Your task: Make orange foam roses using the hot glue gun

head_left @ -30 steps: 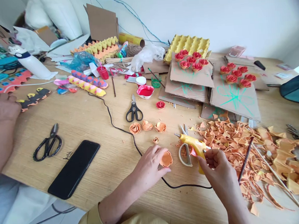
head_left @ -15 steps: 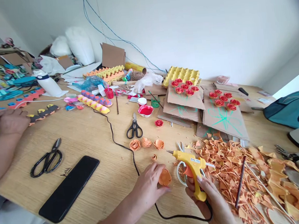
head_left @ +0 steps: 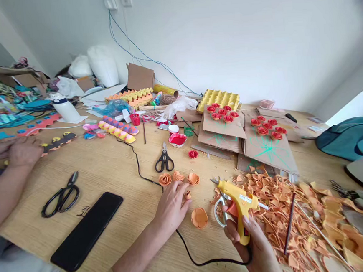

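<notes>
My right hand (head_left: 256, 245) grips a yellow hot glue gun (head_left: 241, 198), its nozzle tilted up to the left and a white glue stick poking out behind. My left hand (head_left: 172, 206) has its thumb and fingers closed around a small rolled orange paper rosebud (head_left: 188, 194). Just below it lies an open orange petal cup (head_left: 199, 218) on the table. Beyond my fingers are three orange paper roses: one tightly curled (head_left: 165, 179), a middle one (head_left: 178, 176) and a looser one (head_left: 193, 178). White-handled scissors (head_left: 219, 212) lie partly hidden behind the glue gun.
Orange scraps (head_left: 278, 216) heap at the right. Black scissors (head_left: 163, 159), red paint (head_left: 178, 139) and a red rose (head_left: 193, 154) lie ahead; red roses stand on cardboard (head_left: 269, 150). A phone (head_left: 87, 231) and larger scissors (head_left: 61, 195) are left, near another person's hands (head_left: 24, 152).
My left hand has moved from the petal cup up to the small rosebud and closed on it. The glue gun has shifted slightly right, still in my right hand.
</notes>
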### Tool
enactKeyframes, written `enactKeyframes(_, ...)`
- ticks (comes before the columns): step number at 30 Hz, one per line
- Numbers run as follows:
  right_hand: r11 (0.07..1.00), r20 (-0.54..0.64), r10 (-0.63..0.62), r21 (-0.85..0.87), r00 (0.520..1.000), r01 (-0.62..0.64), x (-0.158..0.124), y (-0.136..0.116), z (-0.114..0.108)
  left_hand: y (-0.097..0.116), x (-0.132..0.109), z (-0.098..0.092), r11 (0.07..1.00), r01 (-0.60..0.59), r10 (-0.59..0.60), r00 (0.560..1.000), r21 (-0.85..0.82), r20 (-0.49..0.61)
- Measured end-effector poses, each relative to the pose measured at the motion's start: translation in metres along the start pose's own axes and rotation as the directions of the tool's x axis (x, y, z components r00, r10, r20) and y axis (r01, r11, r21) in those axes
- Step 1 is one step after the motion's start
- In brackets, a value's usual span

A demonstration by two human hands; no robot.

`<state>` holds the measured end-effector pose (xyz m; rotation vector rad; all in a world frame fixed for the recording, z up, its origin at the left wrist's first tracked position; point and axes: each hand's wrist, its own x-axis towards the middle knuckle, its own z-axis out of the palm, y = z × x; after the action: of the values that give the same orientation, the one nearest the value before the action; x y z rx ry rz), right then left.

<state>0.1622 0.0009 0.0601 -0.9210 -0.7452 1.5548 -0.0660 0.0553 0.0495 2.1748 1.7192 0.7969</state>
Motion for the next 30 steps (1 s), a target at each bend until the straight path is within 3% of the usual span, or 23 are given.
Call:
enactKeyframes(4,0.994,0.046,-0.012,0.105,0.999,0.008,-0.003,0.004,0.004,0.002,0.005,0.005,0.996,-0.072,0.068,0.994,0.049,0.081)
enactKeyframes(9,0.995,0.072,-0.037,0.090,0.997,0.031,-0.002,0.009,0.006,-0.008,0.002,0.013,0.998,-0.058,0.060,0.994,-0.016,0.094)
enactKeyframes(13,0.998,0.063,-0.050,0.027,0.997,0.048,0.001,0.013,0.004,-0.014,-0.001,0.012,0.987,-0.015,0.022,0.999,-0.163,0.038)
enactKeyframes(16,0.999,0.069,-0.045,-0.014,0.997,0.046,0.000,0.014,0.003,-0.012,-0.001,0.008,0.924,0.073,-0.076,0.997,-0.376,0.009)
enactKeyframes(19,1.000,0.079,-0.003,-0.029,0.997,0.005,-0.005,0.015,0.004,-0.009,0.001,0.005,0.719,0.194,-0.190,0.979,-0.667,0.080)
enactKeyframes(22,0.998,0.075,0.029,-0.064,0.997,-0.024,-0.010,0.014,0.005,-0.008,0.002,0.003,0.381,0.286,-0.224,0.951,-0.879,0.213)
enactKeyframes(26,0.987,0.109,0.026,-0.158,0.994,-0.009,-0.013,0.011,0.010,-0.009,0.002,0.002,0.009,0.391,-0.238,0.895,-0.921,0.377)
enactKeyframes(30,0.983,0.112,0.003,-0.184,0.994,0.018,-0.013,0.010,0.015,-0.011,0.003,0.001,-0.174,0.421,-0.218,0.865,-0.890,0.452)
